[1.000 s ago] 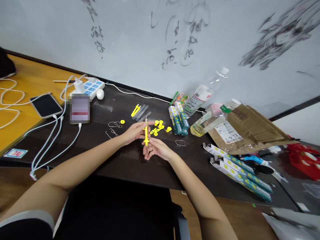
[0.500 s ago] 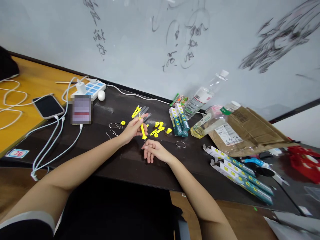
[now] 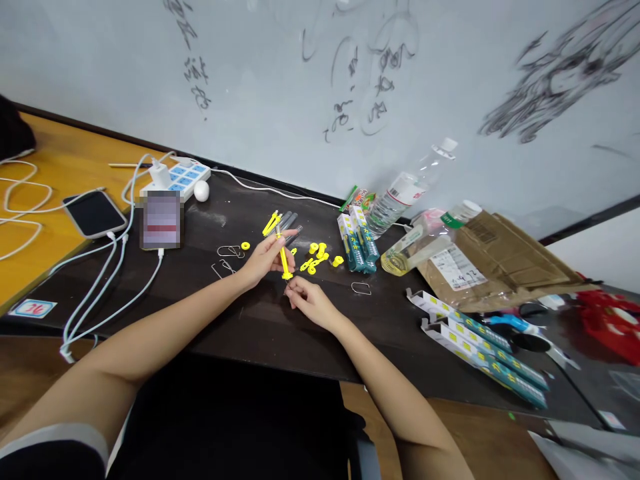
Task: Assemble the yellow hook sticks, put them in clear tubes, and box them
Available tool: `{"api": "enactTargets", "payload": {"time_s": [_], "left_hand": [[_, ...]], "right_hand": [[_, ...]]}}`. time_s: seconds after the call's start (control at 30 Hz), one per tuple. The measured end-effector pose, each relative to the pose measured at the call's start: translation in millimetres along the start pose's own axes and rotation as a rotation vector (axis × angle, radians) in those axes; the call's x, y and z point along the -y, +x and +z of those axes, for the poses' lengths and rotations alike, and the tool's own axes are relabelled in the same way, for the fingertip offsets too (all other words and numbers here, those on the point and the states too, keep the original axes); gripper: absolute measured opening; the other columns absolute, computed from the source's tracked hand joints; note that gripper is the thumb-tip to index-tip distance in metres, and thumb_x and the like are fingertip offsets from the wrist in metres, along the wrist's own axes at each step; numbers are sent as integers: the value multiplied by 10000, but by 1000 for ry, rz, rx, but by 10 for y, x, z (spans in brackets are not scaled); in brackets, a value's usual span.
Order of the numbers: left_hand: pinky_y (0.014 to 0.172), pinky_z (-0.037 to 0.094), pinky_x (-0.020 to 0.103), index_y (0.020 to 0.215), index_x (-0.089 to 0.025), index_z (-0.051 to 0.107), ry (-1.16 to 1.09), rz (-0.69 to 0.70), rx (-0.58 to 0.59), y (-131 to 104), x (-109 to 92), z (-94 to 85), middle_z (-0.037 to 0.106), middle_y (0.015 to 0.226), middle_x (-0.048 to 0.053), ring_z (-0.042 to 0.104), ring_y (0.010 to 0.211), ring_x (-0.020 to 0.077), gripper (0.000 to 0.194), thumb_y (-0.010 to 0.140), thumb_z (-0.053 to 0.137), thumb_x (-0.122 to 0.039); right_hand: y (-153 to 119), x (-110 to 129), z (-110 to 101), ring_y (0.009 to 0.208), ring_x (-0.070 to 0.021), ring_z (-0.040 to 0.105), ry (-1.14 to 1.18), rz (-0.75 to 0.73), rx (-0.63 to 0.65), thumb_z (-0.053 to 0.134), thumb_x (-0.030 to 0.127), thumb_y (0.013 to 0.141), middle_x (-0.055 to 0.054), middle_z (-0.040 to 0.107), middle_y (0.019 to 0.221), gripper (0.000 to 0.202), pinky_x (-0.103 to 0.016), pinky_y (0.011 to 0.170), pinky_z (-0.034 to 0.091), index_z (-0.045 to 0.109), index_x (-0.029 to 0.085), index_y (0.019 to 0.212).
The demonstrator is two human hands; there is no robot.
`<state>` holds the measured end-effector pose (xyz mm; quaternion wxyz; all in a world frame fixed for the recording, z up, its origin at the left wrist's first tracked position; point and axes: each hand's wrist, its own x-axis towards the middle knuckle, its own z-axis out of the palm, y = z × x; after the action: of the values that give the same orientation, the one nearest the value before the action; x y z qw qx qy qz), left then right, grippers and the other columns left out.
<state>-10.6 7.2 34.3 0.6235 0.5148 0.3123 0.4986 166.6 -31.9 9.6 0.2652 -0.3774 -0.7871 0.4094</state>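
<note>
Item: one yellow rod [image 3: 285, 263], above the dark tabletop [image 3: 260, 333], long axis running 11 to 5 o'clock. Left hand [image 3: 270, 259]: nearer, thumb and fingers grasping the rod. Right hand [image 3: 311, 301]: fingers curled just beyond its 5 o'clock end, rod lying towards 11; whether they pinch anything cannot be told. Loose yellow parts [image 3: 321, 251]: towards 3 o'clock from the rod.

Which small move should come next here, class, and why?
Probably the right hand should gently adjust the lower end of the yellow rod: the left hand already grips the rod, and the right hand's fingertips sit just below that end.
</note>
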Motion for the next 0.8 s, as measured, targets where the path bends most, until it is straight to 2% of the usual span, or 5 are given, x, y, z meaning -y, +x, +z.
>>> {"api": "enactTargets", "payload": {"time_s": [0.2,0.37,0.57,0.8], "left_hand": [[537,500,218,1313,-200,466,23,11,-49,-10,-18,10,629,654,-4,634,575,124,526,874,507,-486],[508,494,216,1262,-186,507,34,23,-84,15,-6,-4,618,620,-16,623,535,123,513,840,566,-472],[555,518,232,1228,-176,530,18,27,-65,34,24,-25,614,653,-18,631,573,116,462,857,546,-451],[632,508,250,1305,-165,482,-21,34,6,23,-18,-15,629,732,10,645,668,127,524,871,525,-456]], "right_hand": [[-9,27,-20,574,-101,460,-8,-17,-2,489,419,894,35,527,635,271,-229,604,366,428,202,743],[4,10,-22,534,-90,447,21,8,4,366,432,949,20,545,628,334,-218,565,366,565,180,858],[32,-14,-6,348,-44,350,284,175,93,415,519,899,46,522,513,416,-176,367,248,589,148,827],[48,25,-20,287,-23,320,527,252,107,499,552,832,55,532,475,410,-153,300,169,544,149,768]]}}
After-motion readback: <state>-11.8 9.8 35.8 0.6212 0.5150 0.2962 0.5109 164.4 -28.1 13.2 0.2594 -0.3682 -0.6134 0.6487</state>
